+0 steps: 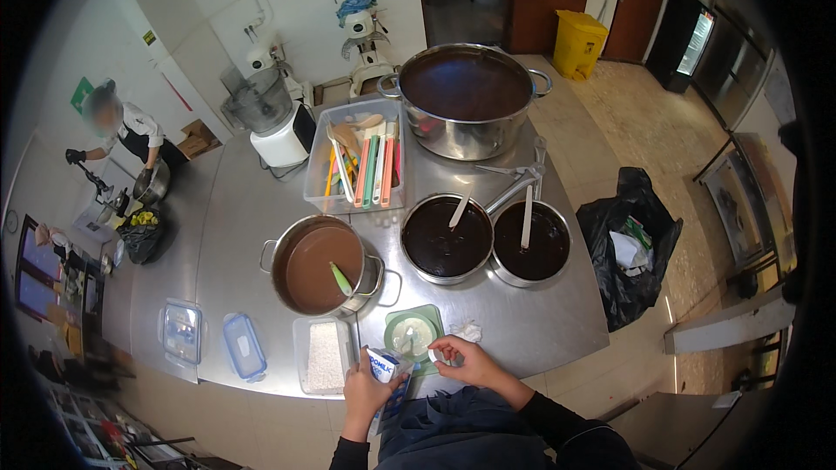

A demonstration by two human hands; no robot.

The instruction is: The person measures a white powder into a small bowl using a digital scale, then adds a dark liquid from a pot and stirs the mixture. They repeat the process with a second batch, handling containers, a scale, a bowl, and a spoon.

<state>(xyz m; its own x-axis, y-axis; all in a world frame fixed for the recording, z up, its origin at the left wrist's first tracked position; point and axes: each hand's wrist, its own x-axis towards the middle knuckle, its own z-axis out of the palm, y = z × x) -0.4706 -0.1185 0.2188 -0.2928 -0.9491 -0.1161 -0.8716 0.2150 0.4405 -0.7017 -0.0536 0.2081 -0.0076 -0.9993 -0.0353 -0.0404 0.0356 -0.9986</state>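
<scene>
A milk carton (385,365), blue and white, is gripped in my left hand (369,391) at the near table edge. My right hand (467,362) pinches a small white round piece (436,355) that looks like a cap. Just beyond both hands, a clear bowl (406,337) with pale contents sits on a green kitchen scale (430,314). To the left of the carton stands a clear plastic container of white granular stuff (324,356). Behind it, a steel pot (266,282) holds light brown liquid and a green-handled utensil (340,279).
Two saucepans of dark sauce (444,248) (539,241) hold white utensils. Behind them are a large stockpot (457,137) and a spatula bin (313,176). Lidded containers (181,333) lie left. A black rubbish bag (601,281) hangs right. Another person (140,127) works far left.
</scene>
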